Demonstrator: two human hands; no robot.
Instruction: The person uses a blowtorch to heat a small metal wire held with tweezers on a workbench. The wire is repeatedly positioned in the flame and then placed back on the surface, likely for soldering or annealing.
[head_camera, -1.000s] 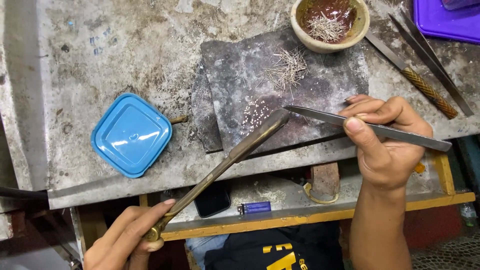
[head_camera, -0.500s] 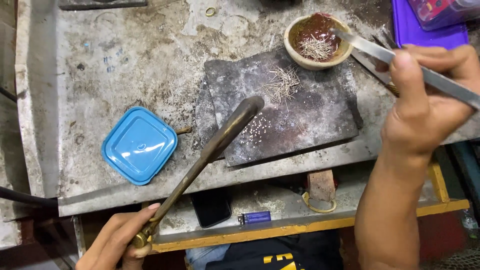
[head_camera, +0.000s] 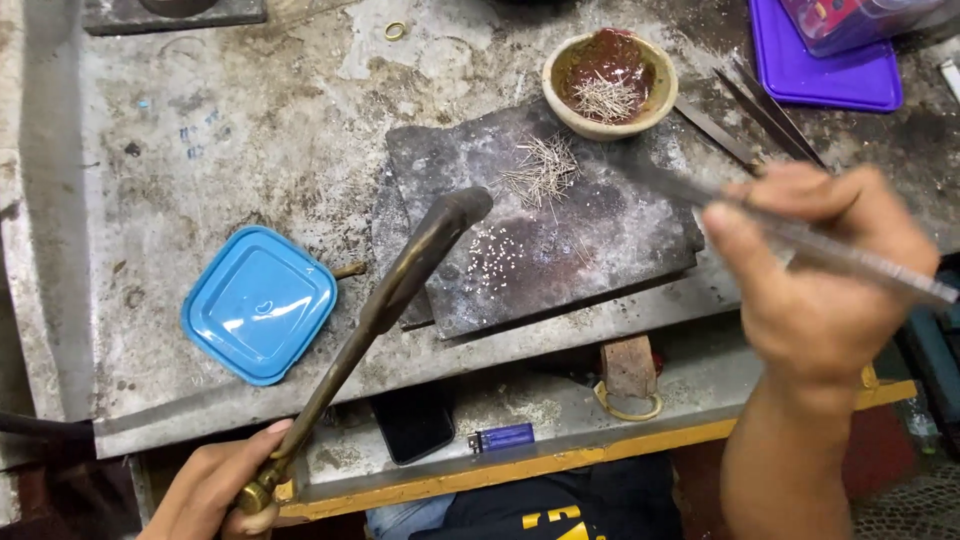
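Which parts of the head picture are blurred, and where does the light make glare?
Head view: the right hand and its long metal tweezers are smeared by motion; the dark stone slab, the brass torch pipe in the left hand and the round clay bowl are sharp; soft glare lies on the blue square plastic lid; shadows are faint.

The left hand (head_camera: 215, 490) grips a brass torch (head_camera: 385, 300) whose curved nozzle hangs over a dark slab (head_camera: 620, 230) strewn with fine wire bits. The right hand (head_camera: 815, 290) pinches long tweezers (head_camera: 800, 238). A blue lid (head_camera: 258, 303) lies on the worktop (head_camera: 250, 130).
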